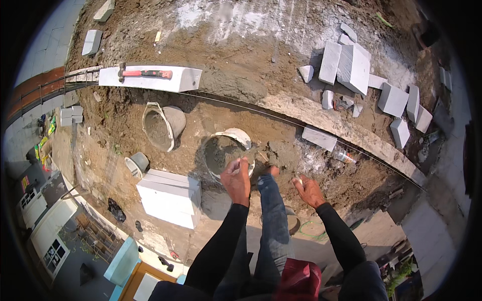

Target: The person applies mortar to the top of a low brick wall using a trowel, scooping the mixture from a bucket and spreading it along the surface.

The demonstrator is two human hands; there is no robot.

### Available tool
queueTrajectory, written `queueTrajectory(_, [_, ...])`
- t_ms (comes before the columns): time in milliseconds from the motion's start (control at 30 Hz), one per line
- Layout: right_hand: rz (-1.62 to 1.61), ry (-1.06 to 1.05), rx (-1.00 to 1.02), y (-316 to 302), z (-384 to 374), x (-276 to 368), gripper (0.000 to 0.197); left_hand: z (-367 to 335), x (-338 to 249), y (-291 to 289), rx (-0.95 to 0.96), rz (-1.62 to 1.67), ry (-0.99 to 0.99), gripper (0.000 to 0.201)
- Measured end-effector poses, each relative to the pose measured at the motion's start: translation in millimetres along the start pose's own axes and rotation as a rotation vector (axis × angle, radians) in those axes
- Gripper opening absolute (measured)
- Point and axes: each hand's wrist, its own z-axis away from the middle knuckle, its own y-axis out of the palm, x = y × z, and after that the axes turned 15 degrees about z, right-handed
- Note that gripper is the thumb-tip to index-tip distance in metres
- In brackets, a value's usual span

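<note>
My left hand (237, 181) is over the near rim of a mortar bucket (238, 135), its fingers pressed together and pointing away from me. Whatever they hold, if anything, is hidden. To the right, my right hand (309, 192) is above the ground with thumb and fingers pinched at a small pale spot, too small to name. Between the two hands my leg in blue jeans (273, 220) reaches forward, the bare foot beside the bucket. Wet grey mortar (218, 152) fills part of the bucket.
A red-and-black-handled hammer (148, 73) lies on a long white block (186, 79) atop the low foundation strip (301, 108). A second mortar bucket (175, 120) stands left. White blocks (168, 198) are stacked nearer; more blocks (351, 67) lie at right. A taut string runs along the strip.
</note>
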Motion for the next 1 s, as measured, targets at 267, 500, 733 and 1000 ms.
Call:
queueTrajectory(267, [0.344,-0.062,-0.067,-6,-69,-24,0.053,-20,47,-109,-0.296,0.083,-0.117,0.024])
queueTrajectory(500, [-0.086,-0.235,0.358,-7,-161,6,0.051,19,142,-279,-0.513,0.058,-0.464,0.100])
queueTrajectory(733, [-0.072,0.112,0.603,-71,-274,21,0.047,173,185,-251,0.006,-0.321,-0.867,0.096])
queueTrajectory(1000, [-0.098,0.077,0.442,-64,-209,-48,0.057,209,185,-214,0.137,-0.325,-0.697,0.094])
